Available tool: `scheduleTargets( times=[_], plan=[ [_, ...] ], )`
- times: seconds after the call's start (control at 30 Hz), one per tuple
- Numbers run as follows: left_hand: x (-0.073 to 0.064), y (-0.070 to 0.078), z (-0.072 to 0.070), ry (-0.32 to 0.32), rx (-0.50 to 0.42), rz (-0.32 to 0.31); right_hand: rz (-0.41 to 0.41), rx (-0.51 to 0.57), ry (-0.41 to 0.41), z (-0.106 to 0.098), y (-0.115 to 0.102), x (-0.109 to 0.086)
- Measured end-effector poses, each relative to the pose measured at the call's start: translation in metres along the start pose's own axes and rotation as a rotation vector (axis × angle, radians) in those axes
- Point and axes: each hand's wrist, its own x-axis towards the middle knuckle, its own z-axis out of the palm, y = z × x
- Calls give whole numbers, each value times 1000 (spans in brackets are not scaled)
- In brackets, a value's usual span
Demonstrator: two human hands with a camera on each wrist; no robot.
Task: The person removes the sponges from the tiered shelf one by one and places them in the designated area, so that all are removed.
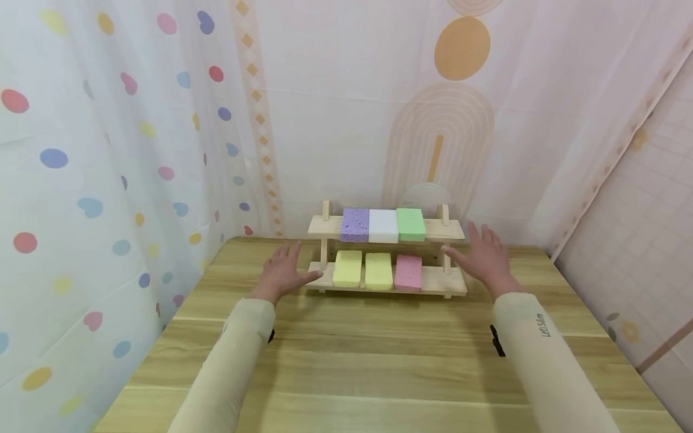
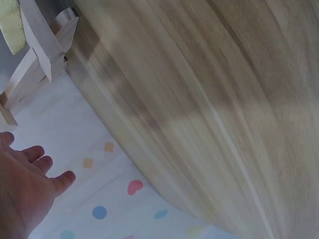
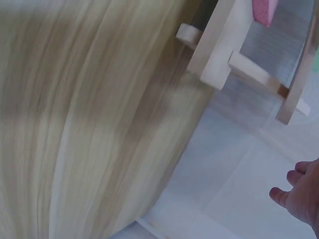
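A two-tier wooden shelf [image 1: 441,281] stands at the back of the table. Its upper board carries a purple sponge [image 1: 354,225], a white sponge [image 1: 383,226] and a green sponge [image 1: 411,224], side by side. On the lower board lie two yellow sponges, a left one [image 1: 348,269] and a middle one [image 1: 378,271], with a pink sponge [image 1: 408,273] to their right. My left hand [image 1: 283,272], fingers spread, is beside the shelf's left end and holds nothing. Near the right end is my right hand [image 1: 483,257], also spread and holding nothing; whether its thumb touches the shelf I cannot tell.
The wood-grain table [image 1: 346,367] extends in front of the shelf. A patterned curtain [image 1: 335,120] hangs close behind it, and a dotted curtain [image 1: 108,228] lines the left side. Another pale curtain [image 1: 639,240] is on the right.
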Motion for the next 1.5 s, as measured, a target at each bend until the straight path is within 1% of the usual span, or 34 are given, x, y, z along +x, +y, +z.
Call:
scheduleTargets(
  times=[0.1, 0.23, 0.5, 0.73, 0.9, 1.07, 1.13, 1.2, 1.3, 1.5],
  plan=[
    [0, -1, 4, 7, -35, 10, -10, 43, 23, 0, -5, 2],
    [0, -1, 8, 5, -93, 3, -13, 93, 50, -1, -12, 5],
    [-1, 0, 16, -15, -276, -50, 9, 218, 70, -5, -28, 11],
    [1, -2, 26, -16, -447, -66, 31, 299, 88, 0, -35, 18],
    [0, -3, 34, -34, -539, -117, 23, 371, 105, 2, -41, 20],
    [1, -5, 42, -20, -586, -132, 59, 394, 84, 6, -47, 22],
    [1, -6, 44, -21, -600, -129, 69, 400, 79, 9, -49, 24],
    [1, -6, 47, -27, -613, -140, 69, 406, 84, 13, -51, 25],
    [2, -9, 50, -33, -622, -145, 61, 419, 105, 20, -53, 27],
    [2, -12, 57, -16, -613, -148, 55, 438, 152, 33, -59, 30]
  ],
)
